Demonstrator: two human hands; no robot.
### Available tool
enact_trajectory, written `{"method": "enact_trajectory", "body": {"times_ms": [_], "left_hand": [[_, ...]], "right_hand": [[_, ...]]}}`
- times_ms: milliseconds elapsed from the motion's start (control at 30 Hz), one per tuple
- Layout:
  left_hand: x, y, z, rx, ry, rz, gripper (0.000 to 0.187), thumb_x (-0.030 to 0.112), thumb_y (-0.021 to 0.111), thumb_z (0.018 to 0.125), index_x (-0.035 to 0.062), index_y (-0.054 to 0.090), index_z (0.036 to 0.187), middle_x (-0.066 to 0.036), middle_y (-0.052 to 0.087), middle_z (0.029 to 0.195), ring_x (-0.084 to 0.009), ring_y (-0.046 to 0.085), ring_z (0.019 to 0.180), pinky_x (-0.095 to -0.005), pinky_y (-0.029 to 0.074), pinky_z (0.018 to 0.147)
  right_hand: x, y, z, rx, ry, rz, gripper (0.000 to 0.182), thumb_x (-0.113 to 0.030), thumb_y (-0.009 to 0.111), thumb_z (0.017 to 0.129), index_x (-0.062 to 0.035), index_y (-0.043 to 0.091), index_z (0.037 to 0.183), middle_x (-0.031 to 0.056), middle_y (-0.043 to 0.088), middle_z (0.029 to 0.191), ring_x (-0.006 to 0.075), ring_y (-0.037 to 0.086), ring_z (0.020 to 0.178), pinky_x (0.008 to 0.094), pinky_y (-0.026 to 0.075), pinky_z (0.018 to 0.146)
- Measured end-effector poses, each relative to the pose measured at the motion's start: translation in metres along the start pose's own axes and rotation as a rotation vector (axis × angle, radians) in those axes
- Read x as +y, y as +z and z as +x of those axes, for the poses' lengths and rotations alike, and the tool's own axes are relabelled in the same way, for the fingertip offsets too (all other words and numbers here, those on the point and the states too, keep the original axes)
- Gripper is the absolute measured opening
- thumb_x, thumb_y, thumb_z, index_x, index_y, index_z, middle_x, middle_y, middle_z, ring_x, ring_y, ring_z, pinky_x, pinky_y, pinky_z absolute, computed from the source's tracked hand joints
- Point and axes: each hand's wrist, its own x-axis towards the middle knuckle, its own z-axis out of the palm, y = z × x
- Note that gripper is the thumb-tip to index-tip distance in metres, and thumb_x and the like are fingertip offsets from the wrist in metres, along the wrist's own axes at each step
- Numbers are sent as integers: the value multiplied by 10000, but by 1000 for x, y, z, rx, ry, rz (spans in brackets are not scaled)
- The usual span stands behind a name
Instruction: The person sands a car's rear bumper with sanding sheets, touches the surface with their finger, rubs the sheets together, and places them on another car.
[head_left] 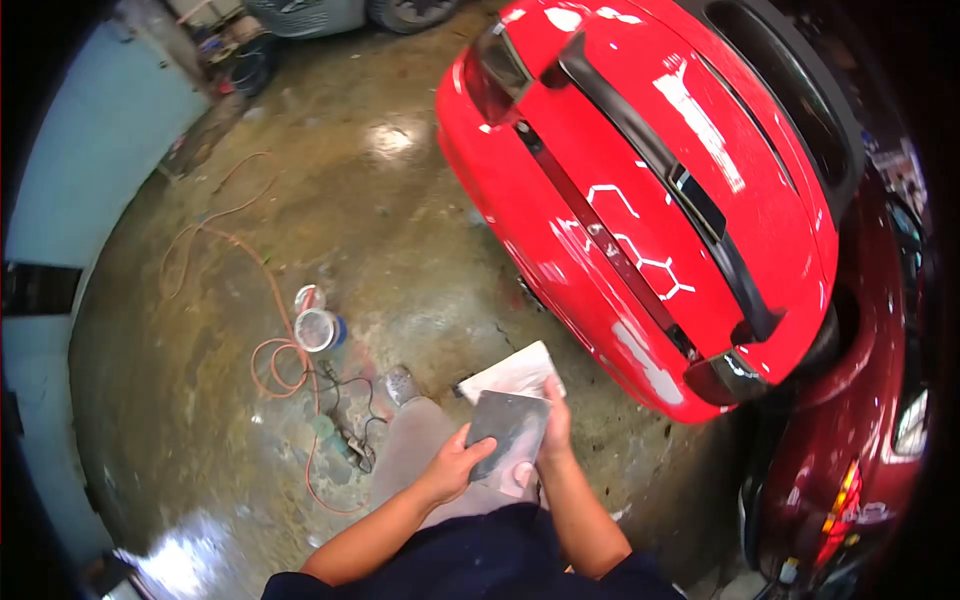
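In front of my lap, my left hand [458, 466] grips the left edge of a thin dark grey board [508, 428], thumb on top. Pinkish-white smears cover the board's lower right corner. My right hand [556, 432] is closed along the right side, fingers at the edge of a whitish board [522, 372] that lies partly behind the grey one. The whitish board carries a pale pink smear; its lower part is hidden. Ahead to the right stands a red car [560, 225], with a pale patch [646, 362] on its rear bumper.
Left of my leg are a tub [316, 330], a looped orange hose [268, 270] and a green power tool [326, 432] with a dark cord on the stained floor. A dark red car [850, 400] stands close behind the red one. A light blue wall [90, 160] runs along the left.
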Motion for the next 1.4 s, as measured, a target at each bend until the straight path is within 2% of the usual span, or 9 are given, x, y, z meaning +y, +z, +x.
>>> {"method": "enact_trajectory", "body": {"times_ms": [100, 233, 433, 667, 867, 900, 1000, 1200, 1400], "left_hand": [[3, -36, 43, 29, -49, -31, 469, 129, 634, 978, 14, 453, 1395, -81, 624, 1248, -176, 607, 1120, -339, 489, 986], [-16, -105, 141, 67, 8, 41, 496, 139, 663, 953, 12, 465, 1390, -89, 625, 1258, -188, 607, 1131, -355, 495, 987], [-85, -203, 324, 27, 37, -8, 459, 122, 677, 927, -6, 518, 1338, -78, 650, 1218, -170, 629, 1079, -335, 509, 951], [-182, -298, 469, -374, -308, 333, 404, 108, 703, 890, -30, 594, 1252, -55, 678, 1132, -122, 630, 992, -281, 503, 888], [-274, -317, 549, -621, -450, 376, 500, 129, 720, 885, -49, 560, 1324, -71, 670, 1166, -143, 624, 1023, -291, 488, 934], [-284, -318, 553, -652, -470, 382, 504, 133, 721, 886, -49, 557, 1327, -71, 668, 1173, -142, 623, 1030, -292, 487, 935], [-303, -319, 561, -722, -550, 392, 501, 132, 716, 894, -38, 550, 1335, -75, 661, 1191, -150, 630, 1041, -297, 494, 935], [-305, -278, 571, -750, -525, 463, 485, 121, 704, 897, -29, 551, 1331, -89, 659, 1197, -171, 644, 1032, -308, 506, 926], [-303, -275, 580, -824, -473, 569, 499, 122, 692, 902, -34, 537, 1351, -100, 667, 1189, -173, 643, 1028, -302, 499, 924]], "right_hand": [[40, -43, 41, 79, 75, 1, 666, -565, 392, 1027, 8, 544, 1333, 157, 649, 1258, 287, 647, 1106, 420, 492, 1007], [68, -106, 116, 82, -193, -19, 752, -646, 328, 1014, -43, 425, 1453, 119, 524, 1431, 237, 472, 1336, 380, 385, 1098], [111, -329, 240, 436, -293, -1043, 220, -198, 617, 974, 3, 637, 1060, 99, 649, 1030, 229, 632, 883, 351, 501, 799], [99, -423, 263, 652, -658, -1567, 123, -100, 676, 915, 11, 630, 889, 125, 634, 890, 244, 620, 790, 359, 492, 747], [71, -477, 244, 872, -639, -1408, 208, -128, 629, 970, 34, 675, 1091, 97, 724, 941, 162, 665, 935, 288, 500, 850], [70, -470, 240, 902, -654, -1466, 217, -139, 624, 961, 22, 702, 1083, 174, 711, 1069, 263, 694, 965, 329, 515, 866], [74, -480, 232, 867, -793, -1862, 333, -151, 616, 960, 22, 623, 1243, 193, 671, 1187, 320, 691, 1005, 366, 518, 908], [69, -459, 227, 1170, -346, -2410, 830, -172, 660, 858, -15, 226, 1549, 224, 601, 1233, 363, 689, 896, 464, 572, 733], [9, -447, 206, 1436, -416, -2505, 836, -198, 621, 853, -4, 209, 1553, 205, 653, 1049, 352, 694, 726, 477, 564, 595]]}}
